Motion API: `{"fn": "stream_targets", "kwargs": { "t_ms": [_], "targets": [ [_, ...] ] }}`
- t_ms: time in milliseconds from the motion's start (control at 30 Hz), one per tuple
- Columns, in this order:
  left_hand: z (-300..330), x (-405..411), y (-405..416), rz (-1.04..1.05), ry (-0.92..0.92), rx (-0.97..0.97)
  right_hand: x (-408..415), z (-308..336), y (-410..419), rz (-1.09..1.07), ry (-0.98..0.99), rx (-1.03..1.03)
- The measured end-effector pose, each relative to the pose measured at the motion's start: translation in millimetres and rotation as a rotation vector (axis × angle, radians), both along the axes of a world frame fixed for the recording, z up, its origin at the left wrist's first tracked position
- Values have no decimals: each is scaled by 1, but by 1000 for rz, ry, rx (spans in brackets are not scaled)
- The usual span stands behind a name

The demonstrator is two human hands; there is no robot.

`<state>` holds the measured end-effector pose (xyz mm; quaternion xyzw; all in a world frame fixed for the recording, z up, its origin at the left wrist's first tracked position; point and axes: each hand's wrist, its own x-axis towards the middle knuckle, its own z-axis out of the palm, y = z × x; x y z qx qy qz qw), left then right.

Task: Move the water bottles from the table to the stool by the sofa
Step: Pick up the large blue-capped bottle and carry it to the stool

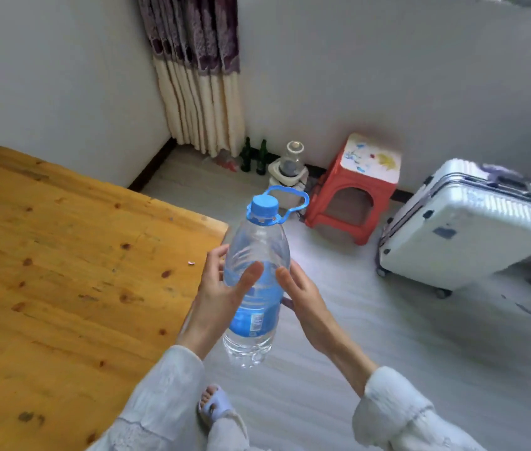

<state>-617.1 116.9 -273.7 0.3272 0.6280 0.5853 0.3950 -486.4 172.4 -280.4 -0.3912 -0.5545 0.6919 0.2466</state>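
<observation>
1. Item in transit: one large water bottle (255, 281), blue cap and blue carry loop, is held in the air beyond the corner of the wooden bench (72, 255), above the floor (371, 336). It is upright with a slight tilt and looks roughly half full.

2. Left grip: the left hand (222, 294) holds the bottle at mid-body, thumb across the front and fingers wrapped behind.

3. Right grip: the right hand (303, 297) lies against the bottle's right side with the thumb on the front; its fingers are behind the bottle, so how firmly they curl cannot be told.

4. Destination: a red plastic stool (353, 190) stands by the wall, well apart from the bottle. No sofa is visible, so whether this is the intended stool is a judgement only.

5. Risks:
   - The smooth, soft plastic wall could slip or buckle under squeeze (the carry loop is unused).
   - Sloshing water may shift the weight during the carry.
   - The white suitcase (472, 222) beside the stool and the small appliance (288, 172) and green glass bottles (253, 156) to its left crowd the approach; a careless swing could knock them.
   - The stool's top is small; an off-centre placement could topple the bottle.
</observation>
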Motion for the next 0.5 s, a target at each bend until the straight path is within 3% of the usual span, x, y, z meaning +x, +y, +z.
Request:
{"fn": "stream_targets", "kwargs": {
  "t_ms": [500],
  "targets": [
    [61, 418, 92, -737, 45, 101, 422, 68, -17, -749, 45, 145]
  ]
}}
